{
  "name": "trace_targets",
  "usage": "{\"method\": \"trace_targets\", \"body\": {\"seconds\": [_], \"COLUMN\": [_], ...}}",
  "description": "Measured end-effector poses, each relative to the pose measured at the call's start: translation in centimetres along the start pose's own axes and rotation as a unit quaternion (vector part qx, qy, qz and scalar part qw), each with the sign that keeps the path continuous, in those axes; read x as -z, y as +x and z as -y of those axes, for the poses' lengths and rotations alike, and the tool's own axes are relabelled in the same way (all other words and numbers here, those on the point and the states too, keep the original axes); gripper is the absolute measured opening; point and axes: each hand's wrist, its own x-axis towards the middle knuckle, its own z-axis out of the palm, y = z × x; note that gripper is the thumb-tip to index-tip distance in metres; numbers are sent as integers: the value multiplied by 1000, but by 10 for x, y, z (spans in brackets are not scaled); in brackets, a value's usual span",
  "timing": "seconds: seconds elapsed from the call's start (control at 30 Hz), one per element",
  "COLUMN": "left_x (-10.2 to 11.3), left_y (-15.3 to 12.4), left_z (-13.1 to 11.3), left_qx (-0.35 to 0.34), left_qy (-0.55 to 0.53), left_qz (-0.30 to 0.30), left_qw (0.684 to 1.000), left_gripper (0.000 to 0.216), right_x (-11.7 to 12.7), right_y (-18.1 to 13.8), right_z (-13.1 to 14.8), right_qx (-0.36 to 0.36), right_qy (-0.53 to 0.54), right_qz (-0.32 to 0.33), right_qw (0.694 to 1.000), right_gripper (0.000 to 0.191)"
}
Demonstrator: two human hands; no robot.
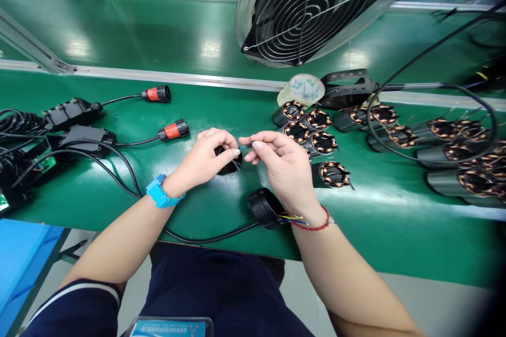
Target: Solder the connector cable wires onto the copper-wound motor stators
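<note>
My left hand (209, 155) is closed around a dark cylindrical motor part (231, 164), with thin leads sticking out; most of it is hidden by the fingers. Just to its right, my right hand (282, 160) pinches a small, thin dark piece (247, 145), too small to name. Below the right hand a round black cap (264, 206) lies on the bench, with a black cable (215, 240) running from it and coloured wires (293, 217) coming out near the right wrist. Several motor stators with copper windings (334, 173) stand close to the right of my right hand.
More copper-wound stators (476, 181) fill the bench's right side. A fan (306, 15) hangs above the back edge, near a roll of tape (301, 89). Black boxes (89, 136) with cables and orange-banded connectors (174, 130) lie left. A blue bin (27, 263) stands lower left.
</note>
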Motion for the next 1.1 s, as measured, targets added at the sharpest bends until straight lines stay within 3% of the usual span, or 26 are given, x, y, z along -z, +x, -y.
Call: {"method": "trace_targets", "body": {"seconds": [0.43,0.53,0.7,0.87,0.97,1.1], "left_x": [-1,-1,0,-1,-1,3], "left_y": [0,0,-1,-3,-2,3], "left_z": [2,1,1,1,4,12], "left_qx": [-7,-8,-10,-17,9,51], "left_qy": [20,25,23,27,-35,-156], "left_qz": [3,5,6,13,-9,-68], "left_qw": [1000,1000,1000,999,999,984], "left_gripper": [10,9,6,4,9,11], "right_x": [1,2,5,5,5,5], "right_y": [-4,-4,-4,-2,-1,-1], "right_z": [2,0,-3,-8,-11,-14], "right_qx": [34,69,129,114,80,67], "right_qy": [-56,-125,-291,-282,-240,-246], "right_qz": [4,11,32,40,31,44], "right_qw": [998,990,947,952,967,966], "right_gripper": [4,7,12,17,26,23]}}
